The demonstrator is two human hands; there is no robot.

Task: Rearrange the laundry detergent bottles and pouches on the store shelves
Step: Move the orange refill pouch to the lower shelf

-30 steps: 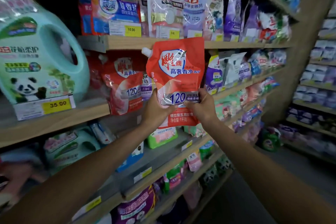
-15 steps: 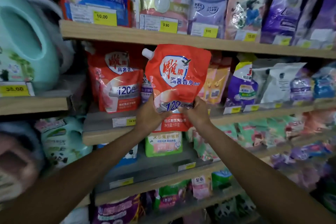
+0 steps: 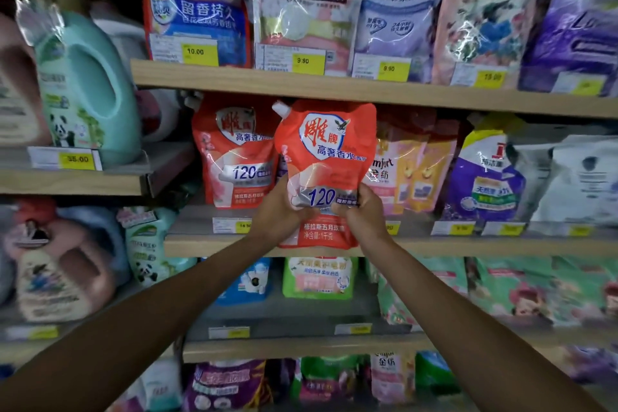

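A red detergent pouch (image 3: 326, 157) with a white spout at its top left is held upright in front of the middle shelf (image 3: 434, 246). My left hand (image 3: 279, 211) grips its lower left side and my right hand (image 3: 363, 211) grips its lower right side. Its bottom edge hangs in front of the shelf's front lip. A matching red pouch (image 3: 234, 150) stands on that shelf just to the left. Orange and pink pouches (image 3: 414, 164) stand behind and to the right of the held pouch.
Blue, white and purple pouches (image 3: 311, 3) line the upper shelf (image 3: 334, 87). A green panda bottle (image 3: 87, 87) stands on the left shelf. A purple pouch (image 3: 485, 174) and grey pouches sit at right. Green pouches (image 3: 317, 278) and bottles fill the lower shelves.
The view has turned to face the shelves head-on and moved closer. Both hands still hold the red pouch, now lower against the middle shelf, beside the matching pouch.
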